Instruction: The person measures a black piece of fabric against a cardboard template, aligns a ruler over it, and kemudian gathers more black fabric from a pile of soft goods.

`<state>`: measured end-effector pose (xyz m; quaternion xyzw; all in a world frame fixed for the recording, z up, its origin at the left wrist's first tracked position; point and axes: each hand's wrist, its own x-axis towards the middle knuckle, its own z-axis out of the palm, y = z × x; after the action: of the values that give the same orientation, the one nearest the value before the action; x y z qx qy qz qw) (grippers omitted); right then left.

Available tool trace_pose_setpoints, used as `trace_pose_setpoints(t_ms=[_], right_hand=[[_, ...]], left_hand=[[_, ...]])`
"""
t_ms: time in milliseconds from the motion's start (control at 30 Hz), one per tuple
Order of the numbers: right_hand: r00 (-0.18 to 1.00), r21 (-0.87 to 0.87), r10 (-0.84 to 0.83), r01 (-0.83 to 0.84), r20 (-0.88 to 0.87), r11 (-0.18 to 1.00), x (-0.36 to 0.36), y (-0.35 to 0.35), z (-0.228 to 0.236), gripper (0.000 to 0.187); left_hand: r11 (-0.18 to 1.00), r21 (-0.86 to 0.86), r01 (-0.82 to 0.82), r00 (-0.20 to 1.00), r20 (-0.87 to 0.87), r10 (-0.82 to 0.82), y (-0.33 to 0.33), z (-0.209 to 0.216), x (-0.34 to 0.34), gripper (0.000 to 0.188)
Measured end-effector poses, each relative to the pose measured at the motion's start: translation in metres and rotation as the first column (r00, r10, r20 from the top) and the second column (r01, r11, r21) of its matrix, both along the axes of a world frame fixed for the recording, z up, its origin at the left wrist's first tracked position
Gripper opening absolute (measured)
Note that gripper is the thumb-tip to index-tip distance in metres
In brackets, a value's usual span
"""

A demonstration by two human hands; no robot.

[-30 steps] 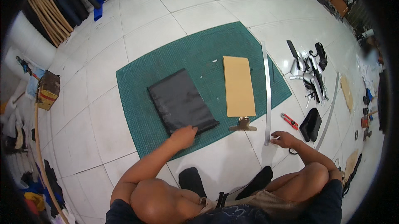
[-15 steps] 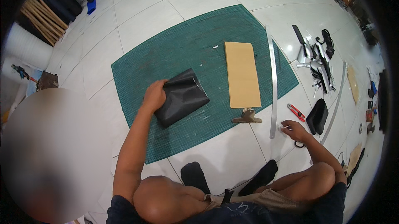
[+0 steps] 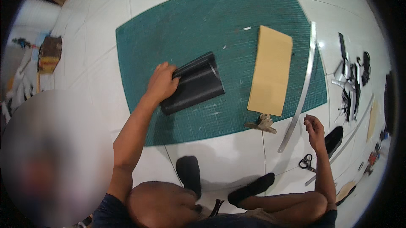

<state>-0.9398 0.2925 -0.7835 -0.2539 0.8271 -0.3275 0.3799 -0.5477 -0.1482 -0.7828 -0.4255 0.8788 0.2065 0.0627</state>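
My left hand [image 3: 164,82] is closed on the upper left edge of a folded black sheet [image 3: 196,84], which rests on the green cutting mat [image 3: 177,29]. The sheet bends over on itself like a flat sleeve, its open end to the right. My right hand [image 3: 314,131] hovers over the floor just right of the metal ruler's [image 3: 305,80] near end. Its fingers are curled, and I cannot make out what they hold, if anything. A tan card stack [image 3: 271,73] lies on the mat's right part, with a metal bulldog clip [image 3: 264,124] at its near end.
Black-handled scissors [image 3: 306,162] and a black padded piece [image 3: 334,140] lie near my right forearm. Farther right is a heap of black and silver strips [image 3: 351,76]. A box [image 3: 50,54] stands at the far left. My feet are in front of the mat.
The view has shifted. My right hand has moved up, away from the scissors, and the red cutter seen earlier no longer shows. My left hand keeps hold of the black sheet, whose upper fold now stands up more.
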Motion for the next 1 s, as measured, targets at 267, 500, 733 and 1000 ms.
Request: trace_pose_setpoints(t_ms=[267,500,733,1000], right_hand=[[0.925,0.057,0.344,-0.339,-0.164,0.939,0.054,-0.074,0.1,0.032],[0.509,0.054,0.782,-0.825,-0.36,0.562,0.178,-0.087,0.264,0.068],[-0.236,0.15,0.888,-0.97,-0.394,-0.191,0.291,-0.034,0.41,0.072],[-0.541,0.087,0.829,-0.841,-0.143,-0.534,0.346,0.018,0.477,0.036]], left_hand=[[0.908,0.15,-0.39,0.919,0.006,0.394,0.139,0.096,0.045,0.02],[0.886,0.418,-0.203,0.978,0.035,0.207,0.284,0.205,0.073,0.02],[0.857,0.42,-0.298,0.917,-0.125,0.38,0.47,0.377,0.089,0.017],[0.749,0.289,-0.596,0.753,-0.124,0.647,0.567,0.478,0.122,0.009]])
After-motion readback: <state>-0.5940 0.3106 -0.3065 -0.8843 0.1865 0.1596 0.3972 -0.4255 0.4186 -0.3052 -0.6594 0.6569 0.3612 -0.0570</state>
